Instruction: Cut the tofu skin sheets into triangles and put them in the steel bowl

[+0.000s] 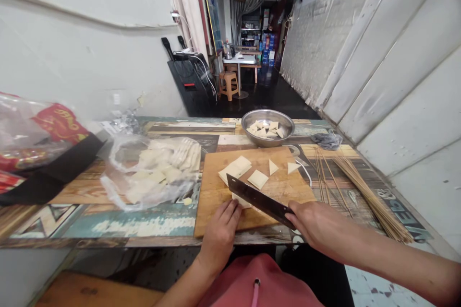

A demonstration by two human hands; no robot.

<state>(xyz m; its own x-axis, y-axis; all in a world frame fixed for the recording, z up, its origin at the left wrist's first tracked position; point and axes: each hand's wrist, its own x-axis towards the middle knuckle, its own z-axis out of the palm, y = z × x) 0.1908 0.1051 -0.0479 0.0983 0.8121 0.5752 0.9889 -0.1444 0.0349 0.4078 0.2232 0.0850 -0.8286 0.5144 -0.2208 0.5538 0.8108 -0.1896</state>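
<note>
My right hand is closed round the handle of a dark, wide-bladed cleaver, which slants over the wooden cutting board. Under the blade lies a pale square slice, partly hidden. The bunched fingers of my left hand press on its near left side and hold it to the board. Farther back on the board are a small stack of pale squares, another square stack and two cut triangles, one in the middle and one at the right edge.
A steel bowl with several pale pieces stands behind the board. Left of it lies a clear plastic bag of pale squares, then red packaging. Thin wooden skewers and a crumpled grey bag are on the right.
</note>
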